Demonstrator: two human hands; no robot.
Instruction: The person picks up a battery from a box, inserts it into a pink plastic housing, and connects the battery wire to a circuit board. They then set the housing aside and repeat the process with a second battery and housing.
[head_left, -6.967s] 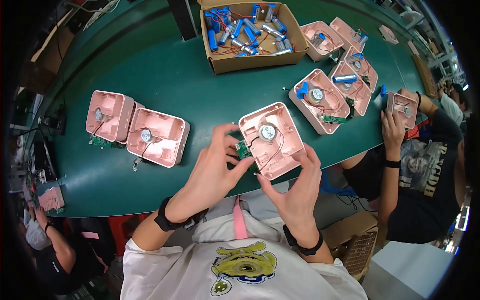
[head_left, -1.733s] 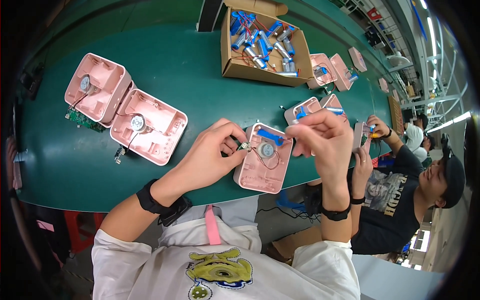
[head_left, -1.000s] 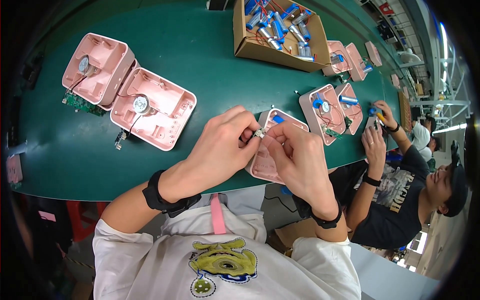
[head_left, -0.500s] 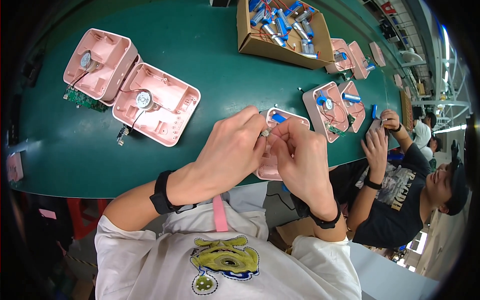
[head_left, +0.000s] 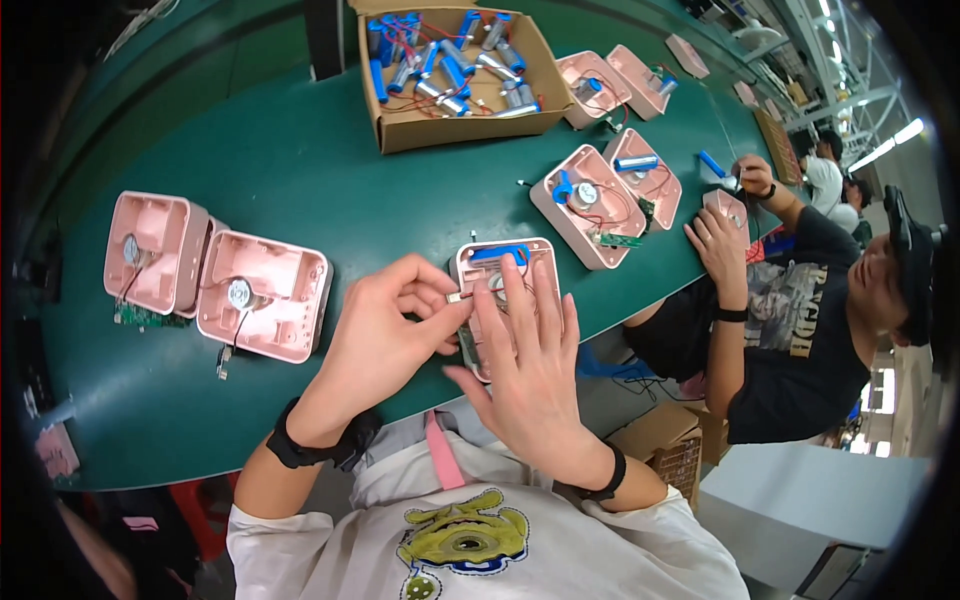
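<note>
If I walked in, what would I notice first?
Probably the open brown cardboard box at the top, heaped with blue-and-silver cylinders. Next, the square pink plastic case in the middle, under the spread right hand, with the left hand pinching a small pale piece at its left edge. Two similar pink cases sit at left.
</note>
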